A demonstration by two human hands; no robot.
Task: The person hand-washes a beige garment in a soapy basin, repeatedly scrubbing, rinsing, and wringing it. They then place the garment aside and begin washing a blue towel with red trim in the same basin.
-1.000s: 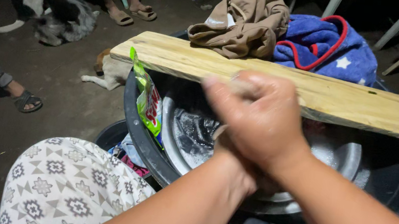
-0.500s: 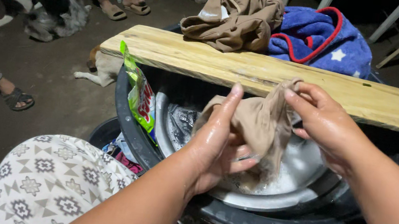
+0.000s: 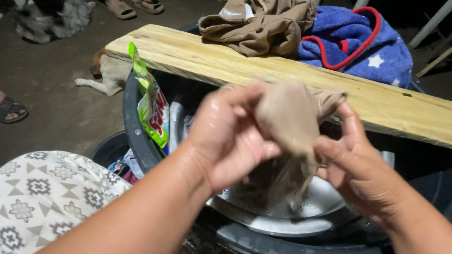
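Head cam, looking down at a wash setup on the ground. I see both hands up over the basin, working one piece of wet beige cloth point(image 3: 291, 124).

Left hand point(image 3: 230, 136): fingers curled closed, gripping the cloth's left side; skin looks wet. Right hand point(image 3: 358, 169): closed in a pinch, thumb and fingers clamped on the cloth's right and lower part. Cloth is bunched between the two hands, its lower end hanging toward the metal basin point(image 3: 285, 212) and blurred there. I can't tell whether it touches the basin.

Metal basin sits inside a larger dark tub point(image 3: 308, 253). A wooden plank point(image 3: 416, 112) lies across the tub's far rim, just behind the hands. On the plank's far side: a tan garment point(image 3: 262, 17) and, touching it on the right, a blue towel with red trim point(image 3: 361, 46).

A green and red sachet point(image 3: 152, 105) hangs over the tub's left rim. Patterned white fabric point(image 3: 38, 207) covers the knee at lower left.

Background: a dog point(image 3: 37, 3) lying on the floor at top left, a small animal point(image 3: 107, 72) partly hidden behind the plank's left end, sandalled feet point(image 3: 134, 5) near the top, another sandalled foot point(image 3: 5, 108) at the left edge.
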